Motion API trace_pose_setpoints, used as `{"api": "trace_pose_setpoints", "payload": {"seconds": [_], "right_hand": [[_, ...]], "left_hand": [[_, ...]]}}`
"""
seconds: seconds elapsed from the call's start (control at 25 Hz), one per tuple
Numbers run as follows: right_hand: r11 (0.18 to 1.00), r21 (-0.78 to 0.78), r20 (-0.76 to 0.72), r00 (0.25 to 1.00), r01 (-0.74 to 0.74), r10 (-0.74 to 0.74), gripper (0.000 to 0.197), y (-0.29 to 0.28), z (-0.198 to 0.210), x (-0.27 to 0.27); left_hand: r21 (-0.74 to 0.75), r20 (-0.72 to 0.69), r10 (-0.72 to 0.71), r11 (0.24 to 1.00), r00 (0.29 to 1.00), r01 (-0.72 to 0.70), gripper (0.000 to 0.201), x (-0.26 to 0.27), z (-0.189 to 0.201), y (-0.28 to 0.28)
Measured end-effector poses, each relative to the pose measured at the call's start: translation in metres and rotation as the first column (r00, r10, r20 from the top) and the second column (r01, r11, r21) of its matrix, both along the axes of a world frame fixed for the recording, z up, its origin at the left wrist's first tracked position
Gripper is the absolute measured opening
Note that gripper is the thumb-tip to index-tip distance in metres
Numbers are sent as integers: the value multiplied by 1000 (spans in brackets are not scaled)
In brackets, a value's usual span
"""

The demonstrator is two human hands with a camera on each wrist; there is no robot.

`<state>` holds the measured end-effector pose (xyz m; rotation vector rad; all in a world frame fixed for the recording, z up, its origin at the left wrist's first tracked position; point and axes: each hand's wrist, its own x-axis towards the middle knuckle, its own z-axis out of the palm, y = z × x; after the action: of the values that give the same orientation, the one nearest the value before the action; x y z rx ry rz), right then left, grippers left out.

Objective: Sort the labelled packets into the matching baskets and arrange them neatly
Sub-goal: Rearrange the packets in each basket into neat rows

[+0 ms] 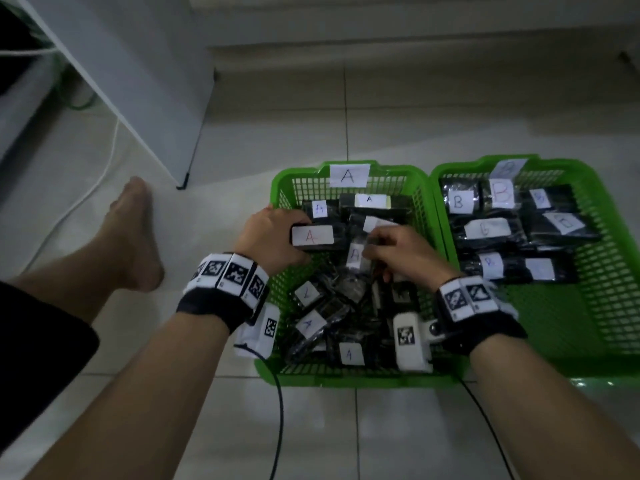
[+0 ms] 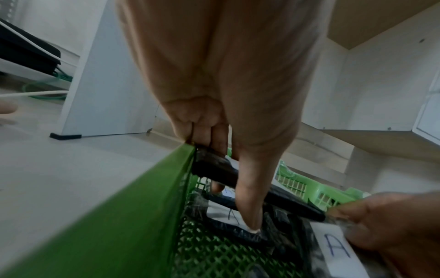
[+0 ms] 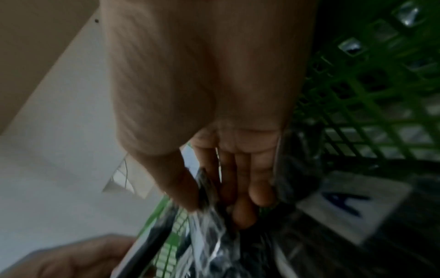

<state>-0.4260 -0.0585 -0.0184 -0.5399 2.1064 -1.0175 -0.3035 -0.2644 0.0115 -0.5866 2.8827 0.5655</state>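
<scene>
Both hands work inside the green plastic mesh basket tagged A (image 1: 284, 188), on the tiled floor. Left hand (image 1: 268, 239) grips a black plastic-wrapped packet with a red "A" label (image 1: 313, 236), fingers curled round its far edge, thumb on the near side; packet sits by the basket's left wall, slightly raised. Right hand (image 1: 403, 252) pinches the crinkled clear wrap of a second black packet with a blue "A" label (image 1: 355, 255) between thumb and fingertips (image 3: 243, 216), at basket centre. Judgement: step in hand is arranging. To do it well, lay each packet flat, label up, square to the far row; hold by the body, since wrap alone may slip or tear. Contents: far rows fairly ordered, near half a loose heap of A-labelled packets. Adjoining green mesh basket tagged B (image 1: 602, 306) holds B-labelled black packets in rough rows at its far end.
</scene>
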Motion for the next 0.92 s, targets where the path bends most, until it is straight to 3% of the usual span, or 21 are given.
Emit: {"api": "trace_pose_setpoints", "payload": {"seconds": [0.2,0.32,0.44,0.6,0.8,0.92], "right_hand": [[994,-102,-208,978,-27,5,1,10,19,-6],[995,-98,-133,991,-1,-13,6,23,31,-21],[961,-238,-47,987,141,-156,14,33,24,-15],[924,-320,-140,955,207,-263,27,29,15,-8],[922,-337,-184,947,192,-264,21,28,9,-7],[919,-340,-207,937,201,-281,20,28,9,-5]], "left_hand": [[21,0,39,999,999,-39,51,2,-3,1],[-13,84,27,1000,996,-26,54,-3,-3,8],[-66,217,-101,991,971,117,60,-3,-8,19],[-14,204,-119,992,972,125,67,-5,-8,12],[-236,137,-110,962,985,140,44,-11,-6,22],[-396,173,-96,904,980,159,47,-17,0,30]]}}
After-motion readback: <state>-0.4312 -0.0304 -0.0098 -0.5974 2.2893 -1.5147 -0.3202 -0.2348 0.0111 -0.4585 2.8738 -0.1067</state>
